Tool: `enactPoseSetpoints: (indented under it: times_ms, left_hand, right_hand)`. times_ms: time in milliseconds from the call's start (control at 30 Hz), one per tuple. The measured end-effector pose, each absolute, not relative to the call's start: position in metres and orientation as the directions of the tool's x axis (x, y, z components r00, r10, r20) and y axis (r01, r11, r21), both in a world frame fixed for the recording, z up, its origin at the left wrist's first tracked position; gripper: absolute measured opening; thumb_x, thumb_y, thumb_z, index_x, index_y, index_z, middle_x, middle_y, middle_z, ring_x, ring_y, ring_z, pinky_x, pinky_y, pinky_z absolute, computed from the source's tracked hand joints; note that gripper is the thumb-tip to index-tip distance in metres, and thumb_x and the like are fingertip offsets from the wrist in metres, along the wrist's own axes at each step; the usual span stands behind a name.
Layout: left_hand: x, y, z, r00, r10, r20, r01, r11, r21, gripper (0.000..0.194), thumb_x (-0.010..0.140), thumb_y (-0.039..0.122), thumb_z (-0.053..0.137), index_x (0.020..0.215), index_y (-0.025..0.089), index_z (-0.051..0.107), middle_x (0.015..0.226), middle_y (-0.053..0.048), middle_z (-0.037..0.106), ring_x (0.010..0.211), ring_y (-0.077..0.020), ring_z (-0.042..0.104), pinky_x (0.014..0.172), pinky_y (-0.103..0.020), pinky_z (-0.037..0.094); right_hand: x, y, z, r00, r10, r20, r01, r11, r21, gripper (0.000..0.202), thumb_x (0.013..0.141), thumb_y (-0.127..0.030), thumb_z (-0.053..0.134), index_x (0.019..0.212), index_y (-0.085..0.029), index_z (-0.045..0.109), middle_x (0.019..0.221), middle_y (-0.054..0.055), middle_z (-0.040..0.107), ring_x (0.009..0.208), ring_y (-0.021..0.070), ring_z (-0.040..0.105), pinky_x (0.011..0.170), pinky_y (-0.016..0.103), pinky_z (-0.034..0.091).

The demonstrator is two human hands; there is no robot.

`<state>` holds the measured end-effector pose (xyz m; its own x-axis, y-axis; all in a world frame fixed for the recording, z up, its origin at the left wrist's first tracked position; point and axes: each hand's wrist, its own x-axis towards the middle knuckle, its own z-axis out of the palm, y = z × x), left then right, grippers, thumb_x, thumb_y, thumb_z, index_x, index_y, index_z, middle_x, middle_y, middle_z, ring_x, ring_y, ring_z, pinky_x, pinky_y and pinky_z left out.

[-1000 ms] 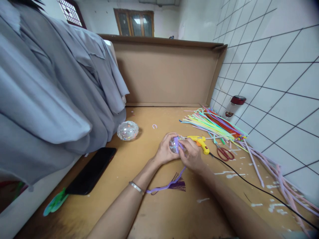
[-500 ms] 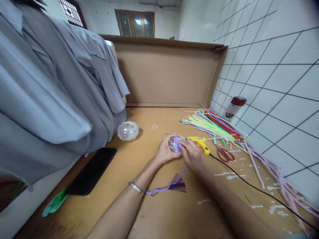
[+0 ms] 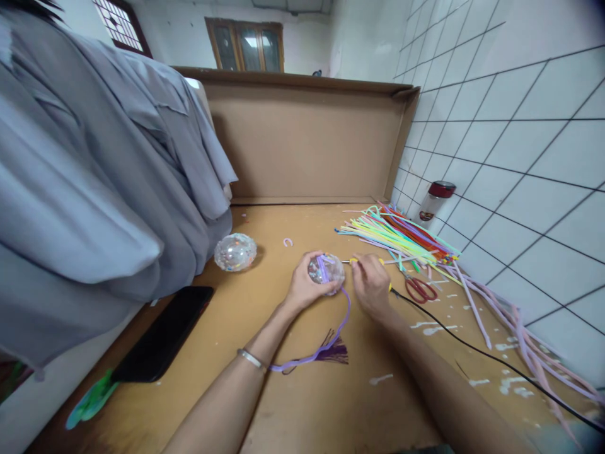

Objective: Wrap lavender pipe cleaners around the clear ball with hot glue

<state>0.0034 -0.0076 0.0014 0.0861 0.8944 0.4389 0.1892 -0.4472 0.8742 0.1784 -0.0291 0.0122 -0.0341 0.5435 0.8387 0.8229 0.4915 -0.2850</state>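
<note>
White-tiled wall (image 3: 510, 145) lines the right of the brown worktop (image 3: 321, 410), with an upright cardboard panel (image 3: 302, 139) behind it and grey cloth (image 3: 94, 157) hanging on the left. Our landmark is the faceted clear ball (image 3: 334, 271) with lilac strips across it. Our left hand (image 3: 302, 287) cups it from the left, fingers behind and thumb along the near side, gripping it just above the worktop or resting on it; we cannot tell which. Our right hand (image 3: 371, 284) has just come away from the ball and now sits over the yellow glue gun (image 3: 353, 260), right of it, so the left hand alone steadies the ball. The right fingers curl over the gun and hide most of it; how firmly they grip, we cannot tell. The metal nozzle (image 3: 346, 261) points at the ball, apart from it. A purple cord (image 3: 348, 309) trails from the ball towards us, past a dark purple tassel (image 3: 334, 352). Farther right of the ball lie red-handled scissors (image 3: 420, 289) and a bundle of pipe cleaners (image 3: 401, 236); left of it sits another clear ball (image 3: 235, 252).
</note>
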Motion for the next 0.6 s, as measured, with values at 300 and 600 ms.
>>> enactPoseSetpoints:
  times_ms: [300,600]
  left_hand:
    - [-0.004,0.003,0.001,-0.068,0.947,0.315,0.035,-0.313,0.949,0.068,0.05,0.036,0.081,0.109,0.02,0.053,0.104,-0.004,0.066,0.095,-0.0206,0.064,0.091,-0.035,0.05]
    - [-0.003,0.002,0.001,-0.036,0.954,0.297,0.032,-0.296,0.955,0.068,0.051,0.031,0.082,0.111,0.019,0.053,0.103,-0.005,0.067,0.094,-0.0205,0.064,0.09,-0.035,0.05]
  right_hand:
    - [0.211,-0.016,0.017,0.253,0.918,0.304,0.966,-0.259,-0.021,0.048,0.083,-0.05,0.054,0.098,-0.005,0.064,0.097,0.023,0.065,0.089,0.0319,0.065,0.07,0.038,0.048]
    - [0.217,-0.009,0.02,0.437,0.89,0.134,0.888,-0.403,-0.221,0.044,0.076,-0.049,0.054,0.095,-0.012,0.069,0.094,0.02,0.071,0.086,0.0305,0.068,0.066,0.034,0.047]
